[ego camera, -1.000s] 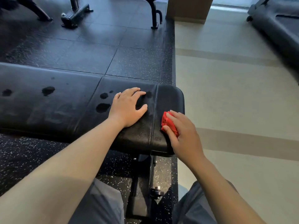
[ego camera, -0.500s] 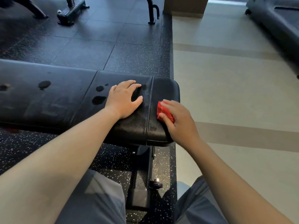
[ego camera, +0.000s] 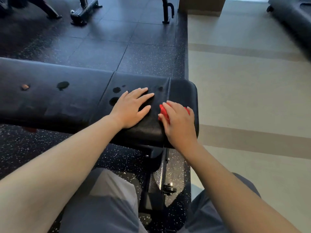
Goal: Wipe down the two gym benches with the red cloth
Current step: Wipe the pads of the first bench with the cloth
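A black padded gym bench (ego camera: 70,98) runs across the view from the left edge to its rounded right end. Dark wet spots (ego camera: 62,85) dot its top, and a small tan mark (ego camera: 25,86) sits near the left. My left hand (ego camera: 130,107) lies flat on the pad with fingers spread, holding nothing. My right hand (ego camera: 178,121) presses the bunched red cloth (ego camera: 164,112) onto the pad beside the seam near the right end. Most of the cloth is hidden under my fingers. A second bench is not clearly visible.
The bench frame and a small wheel (ego camera: 169,189) stand below the pad, between my knees. Black speckled rubber flooring (ego camera: 134,52) lies behind the bench, with machine legs (ego camera: 84,12) at the top. Beige floor (ego camera: 244,91) spreads right. Dark equipment (ego camera: 296,15) fills the top right corner.
My right hand has slid the red cloth further onto the pad, its fingers now spread over it. My left hand stays flat in place. The view has shifted slightly.
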